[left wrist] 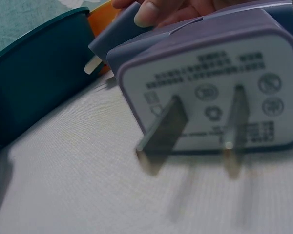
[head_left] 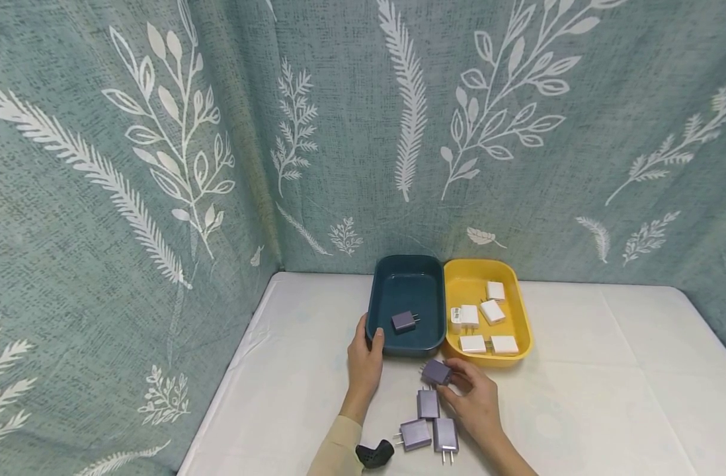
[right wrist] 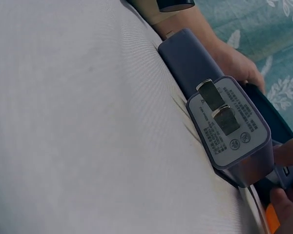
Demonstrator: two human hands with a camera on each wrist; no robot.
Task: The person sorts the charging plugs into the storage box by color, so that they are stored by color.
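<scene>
My left hand [head_left: 365, 360] grips the near left corner of a dark blue bin [head_left: 407, 352], its thumb over the rim. Between the thumb and fingers of my right hand [head_left: 475, 398] is a purple charger plug [head_left: 437, 372], just in front of that bin, prongs pointing left. Closer to me on the white table lie three more purple charger plugs, one upper [head_left: 427, 403], one lower left [head_left: 414, 435] and one lower right [head_left: 445, 434]. One purple charger plug [head_left: 403, 322] sits inside the blue bin. The left wrist view shows a near plug's two prongs and printed face [left wrist: 210, 112].
A yellow bin [head_left: 524, 317] stands against the blue bin's right side, with several white charger plugs [head_left: 492, 311] in it. Beside my left sleeve is a small black object [head_left: 375, 455]. A leaf-patterned green curtain [head_left: 339, 132] hangs behind the white table [head_left: 607, 396] and at its sides.
</scene>
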